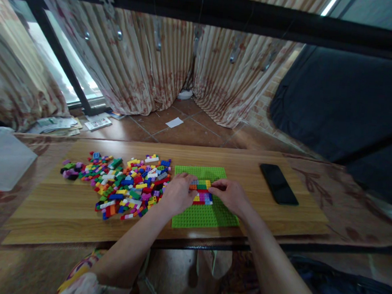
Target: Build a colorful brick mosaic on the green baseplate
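A bright green studded baseplate (pixel 193 220) lies on the wooden board in front of me. Near its middle sits a block of colourful toy bricks (pixel 203 197), with rows of red, green, yellow, purple and blue. My left hand (pixel 179 193) reaches over the block's left side, fingers curled in and partly hiding it; what they grip, if anything, is out of sight. At the right end of the block, my right hand (pixel 229 196) has thumb and forefinger closed against a red toy brick (pixel 203 191).
Left of the baseplate spreads a large pile of loose toy bricks (pixel 130 185). A black phone (pixel 279 184) lies to the right on the wooden board (pixel 249 162). At the far left stands a translucent plastic box (pixel 3 161). A dark metal bar (pixel 207 7) crosses overhead.
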Demonstrator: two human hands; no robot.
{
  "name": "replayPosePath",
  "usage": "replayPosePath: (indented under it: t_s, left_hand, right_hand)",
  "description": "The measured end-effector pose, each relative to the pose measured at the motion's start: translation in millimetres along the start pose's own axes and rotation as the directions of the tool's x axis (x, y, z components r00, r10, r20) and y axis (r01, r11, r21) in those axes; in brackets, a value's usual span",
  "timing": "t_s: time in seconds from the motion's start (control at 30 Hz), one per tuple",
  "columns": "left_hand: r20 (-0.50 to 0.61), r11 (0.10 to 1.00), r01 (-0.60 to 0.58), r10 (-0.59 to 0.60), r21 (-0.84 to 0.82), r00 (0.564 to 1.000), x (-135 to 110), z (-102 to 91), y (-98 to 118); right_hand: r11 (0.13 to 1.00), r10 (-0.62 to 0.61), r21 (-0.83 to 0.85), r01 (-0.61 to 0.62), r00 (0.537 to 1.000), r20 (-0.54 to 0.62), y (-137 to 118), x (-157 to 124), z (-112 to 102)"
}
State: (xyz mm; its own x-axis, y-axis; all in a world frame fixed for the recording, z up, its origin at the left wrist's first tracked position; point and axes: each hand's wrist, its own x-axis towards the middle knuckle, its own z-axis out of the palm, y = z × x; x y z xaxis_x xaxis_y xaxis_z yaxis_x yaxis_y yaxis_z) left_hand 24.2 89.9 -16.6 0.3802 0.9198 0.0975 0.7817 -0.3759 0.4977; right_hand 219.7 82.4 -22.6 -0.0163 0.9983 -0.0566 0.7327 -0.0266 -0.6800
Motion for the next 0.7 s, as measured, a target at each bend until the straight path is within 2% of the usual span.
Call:
replayPosePath:
  t_s: [0.13,0.33,0.5,0.7]
  left_hand:
    - [-0.024,0.999,0.013,-0.014,-0.037,1.000,0.8,1.6,1.2]
    - [-0.066,0.990,0.113,-0.119,-0.084,0.991,6.7,8.4,2.7]
    - [-0.088,0.989,0.118,-0.126,-0.090,0.988,8.1,10.2,2.3]
    - [-0.107,0.990,0.101,-0.111,-0.093,0.988,5.6,12.9,0.0]
  right_hand:
    - [1.000,0.012,0.000,-0.012,1.000,-0.018,0.6,-0.1,1.3]
    - [1.000,0.024,0.018,-0.024,1.000,-0.008,2.8,1.7,2.2]
    - [0.998,0.033,0.052,-0.033,0.999,-0.005,3.6,3.2,4.2]
    - [0.972,0.090,0.216,-0.092,0.996,0.022,5.3,5.6,2.9]
